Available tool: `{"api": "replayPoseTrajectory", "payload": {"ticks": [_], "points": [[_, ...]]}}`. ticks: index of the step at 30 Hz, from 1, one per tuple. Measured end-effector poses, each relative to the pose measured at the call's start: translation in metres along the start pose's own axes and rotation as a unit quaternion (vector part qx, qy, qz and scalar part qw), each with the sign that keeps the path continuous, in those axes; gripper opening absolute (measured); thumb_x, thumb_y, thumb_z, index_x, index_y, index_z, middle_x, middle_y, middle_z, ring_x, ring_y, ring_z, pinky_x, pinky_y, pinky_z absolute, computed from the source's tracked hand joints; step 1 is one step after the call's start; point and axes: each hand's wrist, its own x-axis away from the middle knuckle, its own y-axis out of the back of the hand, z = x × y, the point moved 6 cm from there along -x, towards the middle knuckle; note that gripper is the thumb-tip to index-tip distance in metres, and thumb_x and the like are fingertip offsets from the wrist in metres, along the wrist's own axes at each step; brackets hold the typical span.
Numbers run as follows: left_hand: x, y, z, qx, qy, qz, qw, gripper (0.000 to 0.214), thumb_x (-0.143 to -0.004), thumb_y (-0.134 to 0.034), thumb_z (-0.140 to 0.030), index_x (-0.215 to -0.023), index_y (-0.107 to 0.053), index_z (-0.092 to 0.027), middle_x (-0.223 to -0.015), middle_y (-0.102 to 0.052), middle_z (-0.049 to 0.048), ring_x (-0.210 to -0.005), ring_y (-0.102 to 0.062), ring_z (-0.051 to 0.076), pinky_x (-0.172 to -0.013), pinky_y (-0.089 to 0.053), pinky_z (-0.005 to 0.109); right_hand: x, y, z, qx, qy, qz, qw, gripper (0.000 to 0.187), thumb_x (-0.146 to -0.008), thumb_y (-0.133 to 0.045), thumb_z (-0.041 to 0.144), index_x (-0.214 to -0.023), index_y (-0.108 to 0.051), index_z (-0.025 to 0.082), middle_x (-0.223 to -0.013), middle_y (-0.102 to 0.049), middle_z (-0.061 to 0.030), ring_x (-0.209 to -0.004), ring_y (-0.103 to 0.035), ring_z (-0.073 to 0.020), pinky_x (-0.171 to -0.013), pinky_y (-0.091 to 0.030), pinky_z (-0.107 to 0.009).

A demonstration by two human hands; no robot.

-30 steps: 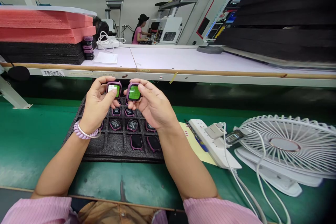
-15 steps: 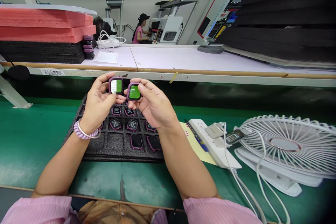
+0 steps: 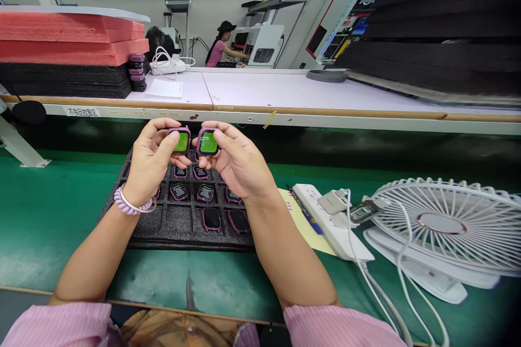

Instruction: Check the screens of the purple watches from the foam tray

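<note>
"Which colours mark the purple-rimmed, rounded-square watch on the left (image 3: 183,142) and its rounded-square twin on the right (image 3: 209,143)?"

"Both screens are bright green with faint thin lines, and the twin's rim is purple too."

"And the dark grey, gridded foam tray (image 3: 146,226)?"

"Its own rounded-square watches (image 3: 211,219) have purple rims around black screens, several lined with white text."

"The rest?"

"The pink cloth sleeves (image 3: 65,328) bear fine stripes, the flat tabletop (image 3: 61,206) is green, and the stacked foam slabs (image 3: 61,30) run coral-red, then black."
</note>
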Motion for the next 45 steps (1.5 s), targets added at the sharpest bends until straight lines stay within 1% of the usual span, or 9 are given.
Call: {"api": "replayPoseTrajectory", "payload": {"ticks": [6, 18, 21, 27, 30, 33, 37, 41, 45], "points": [[0.000, 0.000, 0.001, 0.009, 0.003, -0.003, 1.000, 0.034, -0.088, -0.076, -0.044, -0.108, -0.059, -0.022, -0.090, -0.068, -0.0020, -0.055, -0.070, 0.012, -0.052, -0.060, 0.021, 0.000, 0.000, 0.000, -0.005, 0.004, 0.001, 1.000, 0.047, -0.089, -0.082, 0.053, -0.116, -0.059, 0.022, -0.097, -0.071, -0.0014, -0.065, -0.065, -0.0126, -0.059, -0.052, -0.025], [0.000, -0.002, 0.003, -0.009, 0.001, 0.017, 1.000, 0.047, -0.084, -0.064, -0.017, -0.130, -0.054, -0.023, -0.113, -0.070, 0.0046, -0.075, -0.075, 0.012, -0.075, -0.068, 0.025, 0.000, -0.001, 0.002, -0.029, 0.006, -0.002, 1.000, 0.046, -0.086, -0.085, 0.049, -0.115, -0.061, 0.022, -0.095, -0.072, -0.0012, -0.063, -0.065, -0.0117, -0.058, -0.052, -0.024], [0.000, -0.002, 0.002, -0.001, -0.004, 0.014, 1.000, 0.050, -0.082, -0.065, -0.014, -0.130, -0.054, -0.023, -0.115, -0.069, 0.0056, -0.083, -0.076, 0.014, -0.076, -0.068, 0.025, 0.000, 0.000, 0.002, -0.035, 0.011, -0.001, 0.999, 0.044, -0.087, -0.085, 0.049, -0.114, -0.062, 0.022, -0.094, -0.073, -0.0010, -0.063, -0.065, -0.0112, -0.058, -0.051, -0.023], [0.001, -0.002, 0.003, -0.010, -0.013, 0.027, 0.999, 0.053, -0.081, -0.065, -0.014, -0.132, -0.053, -0.023, -0.119, -0.069, 0.0058, -0.079, -0.075, 0.012, -0.080, -0.068, 0.026, -0.001, 0.001, 0.002, -0.032, 0.014, -0.003, 0.999, 0.043, -0.089, -0.084, 0.048, -0.115, -0.062, 0.022, -0.095, -0.073, -0.0012, -0.064, -0.065, -0.0112, -0.058, -0.052, -0.023], [0.000, -0.003, 0.003, -0.016, -0.015, 0.028, 0.999, 0.057, -0.079, -0.067, -0.014, -0.133, -0.052, -0.023, -0.121, -0.070, 0.0068, -0.078, -0.075, 0.013, -0.080, -0.068, 0.027, -0.001, 0.004, 0.000, -0.021, 0.008, -0.012, 1.000, 0.041, -0.090, -0.081, 0.046, -0.119, -0.062, 0.023, -0.101, -0.073, -0.0028, -0.067, -0.067, -0.0132, -0.062, -0.056, -0.026], [-0.001, -0.001, 0.002, -0.021, -0.024, 0.021, 0.999, 0.059, -0.077, -0.066, -0.013, -0.133, -0.053, -0.023, -0.122, -0.070, 0.0066, -0.081, -0.074, 0.013, -0.082, -0.067, 0.026, -0.001, 0.005, -0.002, -0.030, -0.006, -0.018, 0.999, 0.047, -0.089, -0.080, 0.040, -0.128, -0.060, 0.025, -0.111, -0.073, -0.0042, -0.080, -0.073, -0.0174, -0.075, -0.062, -0.032], [-0.003, 0.004, 0.001, -0.022, -0.030, 0.003, 0.999, 0.057, -0.076, -0.068, -0.015, -0.131, -0.054, -0.024, -0.113, -0.070, 0.0045, -0.076, -0.072, 0.011, -0.076, -0.064, 0.023, 0.000, 0.004, -0.002, -0.048, -0.004, -0.007, 0.999, 0.049, -0.087, -0.084, 0.035, -0.129, -0.061, 0.029, -0.112, -0.073, -0.0008, -0.090, -0.076, -0.0188, -0.087, -0.064, -0.036], [-0.004, 0.009, 0.001, -0.049, -0.032, -0.006, 0.998, 0.055, -0.077, -0.076, -0.022, -0.128, -0.055, -0.025, -0.104, -0.069, 0.0030, -0.067, -0.067, 0.010, -0.062, -0.059, 0.021, 0.000, 0.002, -0.001, -0.039, -0.003, 0.002, 0.999, 0.051, -0.084, -0.089, 0.040, -0.126, -0.063, 0.030, -0.109, -0.071, 0.0006, -0.090, -0.076, -0.0186, -0.087, -0.065, -0.034], [-0.004, 0.009, 0.001, -0.057, -0.031, -0.011, 0.998, 0.056, -0.074, -0.082, -0.026, -0.124, -0.056, -0.024, -0.100, -0.069, 0.0034, -0.079, -0.069, 0.014, -0.064, -0.057, 0.020, 0.001, 0.002, 0.000, -0.029, 0.010, -0.002, 1.000, 0.054, -0.079, -0.094, 0.043, -0.122, -0.065, 0.029, -0.105, -0.069, 0.0018, -0.082, -0.075, -0.0169, -0.081, -0.066, -0.031]]}}
